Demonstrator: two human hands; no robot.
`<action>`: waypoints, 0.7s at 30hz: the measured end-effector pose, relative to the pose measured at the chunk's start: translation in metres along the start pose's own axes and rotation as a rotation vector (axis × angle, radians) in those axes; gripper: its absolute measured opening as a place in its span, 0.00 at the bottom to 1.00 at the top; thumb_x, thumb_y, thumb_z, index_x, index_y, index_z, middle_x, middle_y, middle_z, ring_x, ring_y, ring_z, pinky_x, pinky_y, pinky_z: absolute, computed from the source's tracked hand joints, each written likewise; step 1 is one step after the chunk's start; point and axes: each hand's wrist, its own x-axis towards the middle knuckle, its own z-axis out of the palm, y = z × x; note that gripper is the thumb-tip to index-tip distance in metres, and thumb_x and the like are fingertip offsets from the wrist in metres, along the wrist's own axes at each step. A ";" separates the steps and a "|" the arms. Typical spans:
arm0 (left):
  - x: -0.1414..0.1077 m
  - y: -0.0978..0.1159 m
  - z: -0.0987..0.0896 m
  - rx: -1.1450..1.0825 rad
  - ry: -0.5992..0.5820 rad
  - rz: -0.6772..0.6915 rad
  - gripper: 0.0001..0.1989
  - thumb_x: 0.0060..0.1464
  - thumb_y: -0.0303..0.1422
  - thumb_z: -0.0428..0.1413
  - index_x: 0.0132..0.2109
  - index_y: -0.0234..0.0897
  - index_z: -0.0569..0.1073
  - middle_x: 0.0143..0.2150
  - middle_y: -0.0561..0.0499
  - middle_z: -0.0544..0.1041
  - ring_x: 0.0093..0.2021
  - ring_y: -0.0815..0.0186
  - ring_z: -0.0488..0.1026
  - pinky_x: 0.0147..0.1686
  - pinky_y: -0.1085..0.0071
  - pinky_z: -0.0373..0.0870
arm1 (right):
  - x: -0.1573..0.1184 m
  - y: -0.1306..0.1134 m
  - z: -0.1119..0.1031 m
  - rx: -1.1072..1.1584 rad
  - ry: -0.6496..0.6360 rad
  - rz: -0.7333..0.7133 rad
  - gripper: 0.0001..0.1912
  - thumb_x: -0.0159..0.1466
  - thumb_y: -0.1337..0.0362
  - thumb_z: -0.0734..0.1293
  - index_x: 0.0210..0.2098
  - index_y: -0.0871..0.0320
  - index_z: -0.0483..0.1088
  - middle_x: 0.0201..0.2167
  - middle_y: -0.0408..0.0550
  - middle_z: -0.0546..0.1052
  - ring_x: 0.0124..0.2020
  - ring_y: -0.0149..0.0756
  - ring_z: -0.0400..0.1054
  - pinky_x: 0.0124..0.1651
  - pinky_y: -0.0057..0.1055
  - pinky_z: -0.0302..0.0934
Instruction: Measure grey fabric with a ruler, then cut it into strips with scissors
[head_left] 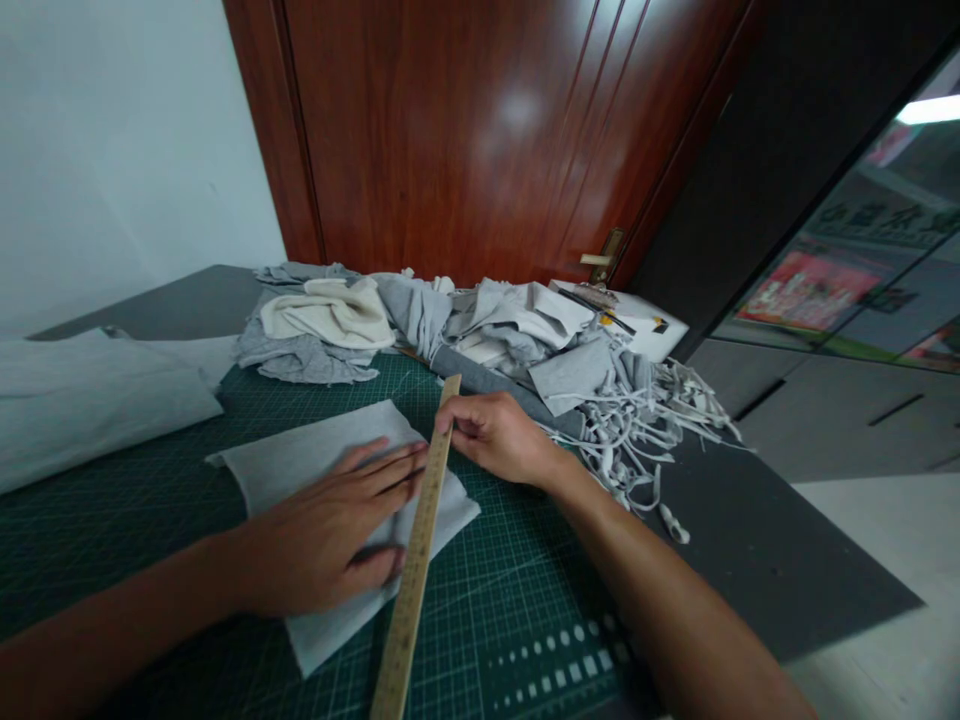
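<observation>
A light grey piece of fabric (pixel 315 460) lies flat on the green cutting mat (pixel 517 560). Across its right part runs a long wooden ruler (pixel 420 540), slanting from the front edge of the view up to the far side. My left hand (pixel 337 530) rests flat on the fabric with fingers stretched out, the fingertips up against the ruler's left edge. Near the ruler's far end, my right hand (pixel 487 430) pinches it between thumb and curled fingers. A strip of the fabric shows beyond the ruler's right edge.
Folded cloth (pixel 105 400) lies at the left. Behind the mat are heaped grey and cream fabrics (pixel 322 320), with tangled fabric strips (pixel 637 430) at the right. A white box (pixel 652 325) stands at the back, before a brown door (pixel 450 130).
</observation>
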 end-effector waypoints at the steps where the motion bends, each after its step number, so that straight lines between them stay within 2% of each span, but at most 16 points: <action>1: 0.002 -0.001 0.001 -0.033 0.028 -0.050 0.28 0.67 0.38 0.55 0.72 0.40 0.72 0.76 0.39 0.69 0.77 0.46 0.64 0.77 0.43 0.57 | 0.002 -0.002 0.007 -0.017 0.024 0.014 0.10 0.70 0.74 0.66 0.45 0.55 0.75 0.35 0.42 0.78 0.34 0.33 0.69 0.42 0.28 0.59; 4: 0.006 -0.006 0.001 -0.172 0.159 -0.285 0.25 0.68 0.34 0.49 0.67 0.42 0.76 0.70 0.42 0.77 0.71 0.47 0.73 0.72 0.45 0.68 | 0.008 -0.005 0.026 -0.063 0.058 0.078 0.10 0.72 0.72 0.64 0.46 0.54 0.75 0.39 0.44 0.81 0.39 0.37 0.74 0.43 0.29 0.60; 6: 0.009 -0.008 0.000 -0.270 0.248 -0.437 0.24 0.67 0.37 0.49 0.66 0.40 0.74 0.66 0.42 0.80 0.67 0.47 0.77 0.69 0.47 0.72 | 0.011 -0.007 0.036 -0.092 0.070 0.135 0.09 0.73 0.70 0.65 0.49 0.52 0.74 0.41 0.45 0.83 0.39 0.39 0.76 0.41 0.30 0.60; 8: 0.012 -0.004 -0.002 -0.344 0.312 -0.528 0.26 0.67 0.41 0.49 0.67 0.37 0.70 0.65 0.39 0.80 0.66 0.45 0.78 0.67 0.47 0.74 | 0.013 -0.009 0.044 -0.116 0.083 0.192 0.11 0.74 0.66 0.66 0.55 0.52 0.72 0.42 0.47 0.84 0.39 0.42 0.78 0.40 0.31 0.61; 10: 0.015 0.003 -0.001 -0.384 0.337 -0.538 0.29 0.69 0.46 0.49 0.70 0.35 0.65 0.67 0.36 0.78 0.67 0.45 0.76 0.67 0.48 0.74 | 0.015 -0.014 0.049 -0.132 0.097 0.243 0.17 0.75 0.61 0.66 0.61 0.54 0.67 0.41 0.50 0.84 0.37 0.45 0.80 0.39 0.33 0.63; 12: 0.019 0.010 0.003 -0.376 0.335 -0.509 0.32 0.69 0.48 0.50 0.72 0.38 0.61 0.71 0.36 0.74 0.70 0.45 0.73 0.68 0.46 0.72 | 0.017 -0.021 0.053 -0.133 0.084 0.297 0.24 0.75 0.54 0.67 0.65 0.58 0.62 0.40 0.53 0.85 0.38 0.50 0.81 0.39 0.36 0.66; 15: 0.022 0.015 0.010 -0.320 0.357 -0.478 0.33 0.67 0.42 0.51 0.75 0.39 0.59 0.76 0.36 0.68 0.74 0.45 0.67 0.73 0.42 0.65 | 0.018 -0.032 0.054 -0.148 -0.007 0.403 0.31 0.74 0.48 0.68 0.66 0.62 0.60 0.43 0.60 0.85 0.45 0.58 0.83 0.43 0.41 0.70; 18: 0.023 0.013 0.011 -0.307 0.352 -0.455 0.28 0.62 0.33 0.51 0.68 0.39 0.70 0.69 0.40 0.75 0.72 0.47 0.70 0.72 0.44 0.66 | 0.018 -0.038 0.048 -0.182 -0.087 0.471 0.28 0.72 0.49 0.69 0.61 0.64 0.67 0.47 0.68 0.85 0.48 0.61 0.83 0.44 0.44 0.72; 21: 0.023 0.009 0.006 -0.332 0.334 -0.481 0.25 0.57 0.31 0.52 0.60 0.41 0.77 0.62 0.44 0.80 0.65 0.48 0.75 0.70 0.46 0.70 | 0.016 -0.036 0.040 -0.188 -0.146 0.484 0.19 0.73 0.51 0.68 0.49 0.63 0.76 0.46 0.69 0.86 0.47 0.61 0.83 0.43 0.43 0.71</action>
